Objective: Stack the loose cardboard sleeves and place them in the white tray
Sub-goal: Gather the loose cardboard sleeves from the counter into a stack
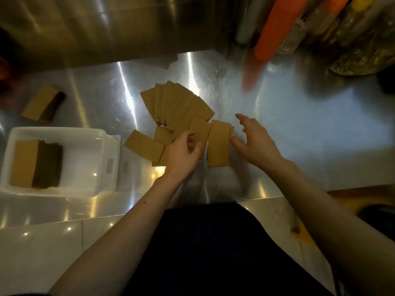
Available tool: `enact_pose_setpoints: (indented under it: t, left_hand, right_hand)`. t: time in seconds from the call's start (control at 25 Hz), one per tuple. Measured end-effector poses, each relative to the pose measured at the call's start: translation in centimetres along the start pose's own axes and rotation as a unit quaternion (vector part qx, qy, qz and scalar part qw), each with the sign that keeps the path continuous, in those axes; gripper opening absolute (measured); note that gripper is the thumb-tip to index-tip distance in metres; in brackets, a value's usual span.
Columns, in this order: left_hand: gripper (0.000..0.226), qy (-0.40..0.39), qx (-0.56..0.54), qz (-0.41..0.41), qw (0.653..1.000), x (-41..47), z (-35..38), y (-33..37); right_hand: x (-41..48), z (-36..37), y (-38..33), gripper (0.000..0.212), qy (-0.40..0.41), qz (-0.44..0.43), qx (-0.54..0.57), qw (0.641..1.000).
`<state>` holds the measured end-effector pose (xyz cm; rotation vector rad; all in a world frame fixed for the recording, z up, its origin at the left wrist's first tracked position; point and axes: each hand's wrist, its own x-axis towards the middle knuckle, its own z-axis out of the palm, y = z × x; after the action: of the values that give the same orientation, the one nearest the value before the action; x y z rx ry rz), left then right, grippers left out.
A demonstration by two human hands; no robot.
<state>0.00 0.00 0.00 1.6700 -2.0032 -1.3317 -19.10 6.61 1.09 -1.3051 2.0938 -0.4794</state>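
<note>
while the left hand (183, 154) curls over the loose sleeves (179, 103), grip not clear, the right hand (254, 142) is spread open just right of a sleeve (219, 144) lying lengthwise away from the person; white tray (64, 133) well left.

The left forearm (128, 221) and right forearm (320, 199) extend from the near edge of the counter (299, 129) over its surface, converging toward its middle. The left grip (183, 153) is palm down at the counter's middle, fingers curled toward the thumb; whether it holds anything cannot be determined. The right grip (254, 142), just right of the counter's middle, has its fingers spread and relaxed.
</note>
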Motion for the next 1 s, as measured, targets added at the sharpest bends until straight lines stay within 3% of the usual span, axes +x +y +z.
enact_pose_setpoints:
  t: [0.16, 0.36, 0.72, 1.0]
  left_hand:
    - [0.036, -0.017, -0.035, -0.058, 0.998, 0.5, 0.5, 0.1]
    - [0.038, -0.056, -0.055, -0.068, 0.995, 1.1, 1.2, 0.1]
    - [0.043, -0.077, -0.075, -0.079, 0.991, 1.4, 2.3, -0.4]
    - [0.043, -0.09, -0.069, -0.077, 0.991, 1.5, 2.4, -0.2]
  right_hand:
    - [0.5, 0.5, 0.5, 0.061, -0.021, 0.086, 0.079, 0.993]
    - [0.4, 1.2, 0.9, 0.056, -0.042, 0.124, 0.126, 0.983]
    - [0.0, 2.7, 1.5, 0.048, -0.052, 0.26, 0.303, 0.916]
    - [-0.2, 3.1, 1.6, 0.048, -0.054, 0.275, 0.339, 0.898]
